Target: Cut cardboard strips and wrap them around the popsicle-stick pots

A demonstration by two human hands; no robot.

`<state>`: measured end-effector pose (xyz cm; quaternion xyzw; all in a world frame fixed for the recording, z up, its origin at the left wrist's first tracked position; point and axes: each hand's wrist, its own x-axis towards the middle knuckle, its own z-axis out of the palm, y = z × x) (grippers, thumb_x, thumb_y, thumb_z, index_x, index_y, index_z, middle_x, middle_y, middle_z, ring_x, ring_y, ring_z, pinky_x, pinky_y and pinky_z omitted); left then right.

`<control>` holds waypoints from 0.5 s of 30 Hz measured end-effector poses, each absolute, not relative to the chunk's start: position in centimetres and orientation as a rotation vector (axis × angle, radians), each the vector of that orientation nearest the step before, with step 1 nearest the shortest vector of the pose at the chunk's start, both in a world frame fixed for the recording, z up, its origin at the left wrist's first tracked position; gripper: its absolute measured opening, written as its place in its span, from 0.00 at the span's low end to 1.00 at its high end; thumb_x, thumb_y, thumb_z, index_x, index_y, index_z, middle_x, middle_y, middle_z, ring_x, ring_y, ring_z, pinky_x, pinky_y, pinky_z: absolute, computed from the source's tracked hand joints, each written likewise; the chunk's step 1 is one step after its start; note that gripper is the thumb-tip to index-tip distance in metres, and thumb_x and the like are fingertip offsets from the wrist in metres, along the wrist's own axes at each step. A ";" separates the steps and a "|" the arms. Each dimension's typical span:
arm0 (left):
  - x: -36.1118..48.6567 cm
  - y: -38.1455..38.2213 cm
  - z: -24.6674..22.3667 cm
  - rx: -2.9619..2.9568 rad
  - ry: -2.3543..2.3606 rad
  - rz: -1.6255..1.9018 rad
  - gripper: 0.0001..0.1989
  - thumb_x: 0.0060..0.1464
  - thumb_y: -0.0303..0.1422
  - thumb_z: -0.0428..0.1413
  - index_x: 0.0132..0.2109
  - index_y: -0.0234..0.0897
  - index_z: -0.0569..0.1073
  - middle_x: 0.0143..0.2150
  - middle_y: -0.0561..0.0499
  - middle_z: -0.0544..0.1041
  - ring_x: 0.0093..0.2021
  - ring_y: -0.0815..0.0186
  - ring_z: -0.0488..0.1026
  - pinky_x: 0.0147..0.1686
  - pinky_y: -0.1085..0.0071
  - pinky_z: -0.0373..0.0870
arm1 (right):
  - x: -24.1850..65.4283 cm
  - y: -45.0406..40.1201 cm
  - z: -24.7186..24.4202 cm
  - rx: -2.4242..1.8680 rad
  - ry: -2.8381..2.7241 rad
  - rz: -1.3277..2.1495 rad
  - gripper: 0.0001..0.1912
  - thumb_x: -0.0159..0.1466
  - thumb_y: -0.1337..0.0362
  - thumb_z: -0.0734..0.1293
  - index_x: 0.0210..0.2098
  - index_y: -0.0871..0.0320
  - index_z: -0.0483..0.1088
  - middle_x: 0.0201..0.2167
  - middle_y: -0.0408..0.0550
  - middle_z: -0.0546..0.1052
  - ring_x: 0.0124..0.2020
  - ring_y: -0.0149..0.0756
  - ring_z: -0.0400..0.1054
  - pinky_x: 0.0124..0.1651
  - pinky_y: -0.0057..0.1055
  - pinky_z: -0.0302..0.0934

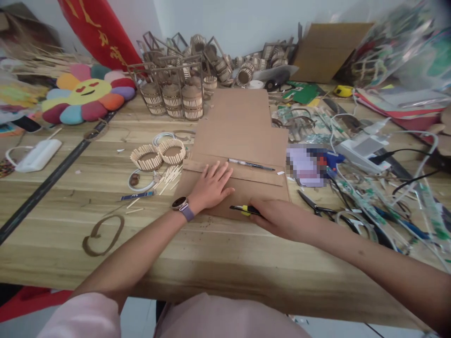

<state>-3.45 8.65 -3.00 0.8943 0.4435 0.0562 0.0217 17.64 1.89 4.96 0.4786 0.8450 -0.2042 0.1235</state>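
Observation:
A large piece of brown cardboard [239, 122] lies flat on the wooden table, with a narrower cardboard strip [257, 177] across its near part. My left hand [213, 185] rests on the strip and the sheet, palm down with fingers spread. A black and yellow utility knife [245, 210] is gripped in my right hand [271, 216], its tip pointing left over the cardboard's near part. Just beyond my left fingertips lies a pen [251, 164]. Two rings of short wooden sticks [146, 157] stand left of the cardboard, near loose sticks [171, 178].
Small stick-walled baskets [172, 101] in a frame stand at the back, with more piled behind. Scissors [317, 206], cables and a white power adapter [364, 145] crowd the right side. A flower cushion [88, 94], a dark bar [52, 173] and a brown loop [104, 234] lie left.

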 end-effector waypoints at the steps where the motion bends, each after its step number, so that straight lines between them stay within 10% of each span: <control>1: -3.4 8.6 -3.0 2.772 1.381 0.176 0.33 0.68 0.50 0.42 0.71 0.34 0.55 0.74 0.39 0.51 0.74 0.47 0.46 0.69 0.43 0.46 | 17.2 2.1 4.8 1.369 2.451 -0.531 0.11 0.71 0.61 0.58 0.43 0.59 0.69 0.36 0.55 0.81 0.38 0.46 0.76 0.32 0.32 0.58; 15: -3.3 8.5 -3.1 2.757 1.402 0.200 0.35 0.68 0.51 0.41 0.71 0.32 0.56 0.74 0.39 0.50 0.74 0.46 0.45 0.69 0.44 0.44 | 15.9 2.5 3.3 1.292 2.439 -0.329 0.13 0.72 0.58 0.59 0.42 0.58 0.71 0.32 0.52 0.82 0.33 0.46 0.78 0.26 0.31 0.54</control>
